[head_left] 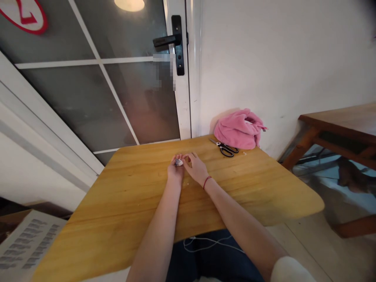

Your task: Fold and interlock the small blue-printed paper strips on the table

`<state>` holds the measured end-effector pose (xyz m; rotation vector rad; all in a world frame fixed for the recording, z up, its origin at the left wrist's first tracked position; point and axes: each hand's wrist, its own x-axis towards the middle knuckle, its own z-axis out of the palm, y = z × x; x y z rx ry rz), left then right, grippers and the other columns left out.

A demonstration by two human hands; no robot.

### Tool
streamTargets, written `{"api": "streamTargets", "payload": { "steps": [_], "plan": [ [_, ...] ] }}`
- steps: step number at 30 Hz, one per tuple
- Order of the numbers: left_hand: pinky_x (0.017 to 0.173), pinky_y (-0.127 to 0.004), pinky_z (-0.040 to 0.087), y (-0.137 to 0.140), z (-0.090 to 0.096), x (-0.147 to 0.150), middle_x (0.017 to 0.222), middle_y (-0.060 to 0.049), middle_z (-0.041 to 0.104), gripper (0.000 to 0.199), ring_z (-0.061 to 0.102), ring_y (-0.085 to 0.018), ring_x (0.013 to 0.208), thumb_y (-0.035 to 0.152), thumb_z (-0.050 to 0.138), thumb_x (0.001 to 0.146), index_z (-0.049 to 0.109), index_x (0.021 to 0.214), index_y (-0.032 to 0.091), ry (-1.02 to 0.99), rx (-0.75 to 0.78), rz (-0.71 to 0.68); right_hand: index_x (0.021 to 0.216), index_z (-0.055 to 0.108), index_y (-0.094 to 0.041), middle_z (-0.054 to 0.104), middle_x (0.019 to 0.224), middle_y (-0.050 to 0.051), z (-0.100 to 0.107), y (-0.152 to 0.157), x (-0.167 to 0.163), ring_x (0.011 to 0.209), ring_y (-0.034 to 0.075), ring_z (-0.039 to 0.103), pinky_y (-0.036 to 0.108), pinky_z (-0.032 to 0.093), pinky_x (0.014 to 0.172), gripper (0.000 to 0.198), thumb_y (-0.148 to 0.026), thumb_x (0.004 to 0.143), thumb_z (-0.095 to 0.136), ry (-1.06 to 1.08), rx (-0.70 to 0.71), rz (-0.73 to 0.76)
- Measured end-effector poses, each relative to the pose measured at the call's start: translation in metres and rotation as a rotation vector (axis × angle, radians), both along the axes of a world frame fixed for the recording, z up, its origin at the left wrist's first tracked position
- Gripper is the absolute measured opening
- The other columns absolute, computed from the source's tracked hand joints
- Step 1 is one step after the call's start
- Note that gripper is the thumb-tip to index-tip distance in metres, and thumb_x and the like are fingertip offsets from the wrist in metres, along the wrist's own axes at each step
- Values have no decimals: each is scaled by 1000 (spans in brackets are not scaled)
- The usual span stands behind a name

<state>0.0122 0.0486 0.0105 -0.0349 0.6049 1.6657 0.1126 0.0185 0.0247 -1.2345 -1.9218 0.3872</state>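
Honey-yellow wood, grain running sideways: the broad, round-cornered tabletop (132,203) I look down on through the head camera. Two bare forearms (163,217) reach in from the near edge, ending close together above the board. Left hand (175,171): palm turned up, fingers curled partway, in hold of a small whitish piece with dark stripes (178,162); too small from where I sit to say what it is. That piece sits at the fingers, over the middle of the board. Right hand (196,167): half closed, thumb and forefinger drawn together just beside the piece; I cannot tell whether they grip any of it. Thin red cord bracelet (207,181) on the right wrist.

Far edge, to the right: scissors with black-and-white looped handles (223,147), lying flat, blades pointing to the left and away. Behind them, soft pink plush bundle (237,129), slumped near the white wall (249,58). White scraps (244,153) by the scissors' handles. Beyond the tabletop, white-framed door with dark frosted panes (141,98), black lever handle (167,40). Thin white cable (210,239) loops over dark blue trousers (190,262) below the near edge. At my lower left, white carton with grey printing (32,243); at right, brown wooden table (337,121) standing apart
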Motion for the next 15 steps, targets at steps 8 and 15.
{"api": "streamTargets", "payload": {
  "steps": [8, 15],
  "plan": [
    [80, -33, 49, -6, 5, 5, 95, -9, 63, 22, 63, -16, 88, 9, 32, 86, 52, 90, 15, -8, 53, -69, 109, 49, -21, 55, 109, 6, -7, 4, -1, 90, 15, 56, 26, 42, 74, 28, -36, 85, 48, -60, -95, 78],
    [82, -32, 49, -10, 9, 11, 96, -9, 64, 22, 63, -16, 89, 9, 33, 85, 52, 95, 15, 10, 58, -94, 109, 54, -22, 53, 115, 6, -11, 11, -1, 96, 15, 55, 26, 42, 78, 27, -34, 87, 45, -87, -44, 96]
  ]
}}
